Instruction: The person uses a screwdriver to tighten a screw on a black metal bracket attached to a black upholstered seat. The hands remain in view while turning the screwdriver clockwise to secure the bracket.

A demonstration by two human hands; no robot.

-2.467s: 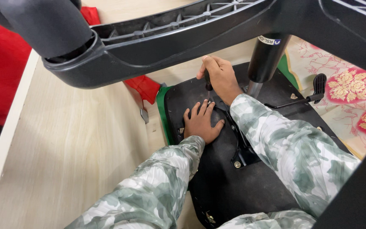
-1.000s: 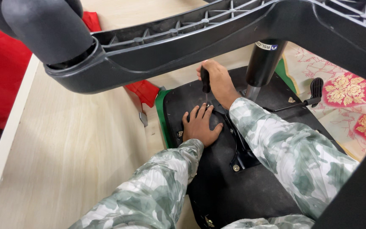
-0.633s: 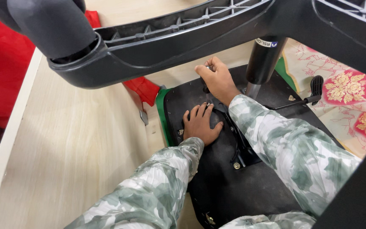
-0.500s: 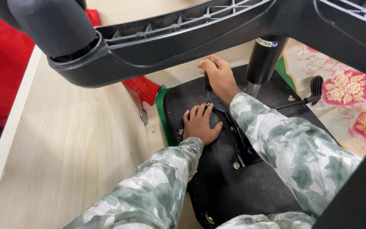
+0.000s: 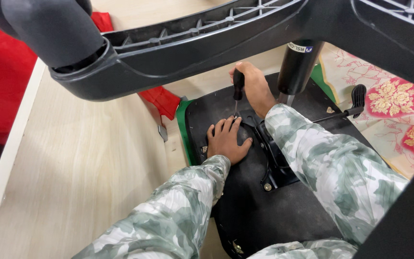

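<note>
One screwdriver (image 5: 238, 86) clamped in right hand (image 5: 255, 88); left hand (image 5: 227, 141) flat, open on one seat underside (image 5: 264, 211).

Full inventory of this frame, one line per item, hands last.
screwdriver: 1, black handle, upright, tip at the plate's top left corner
chair seat underside: 1, black, on the table
mechanism plate: 1, black metal, on the seat
gas cylinder: 1, black, rising from the plate
lever: 1, black, right of the cylinder
chair base: 1, dark grey, across the top
table: 1, light wood
red cloth: 1, left
floral cloth: 1, right
left hand: flat on the seat
right hand: gripping the screwdriver
</note>
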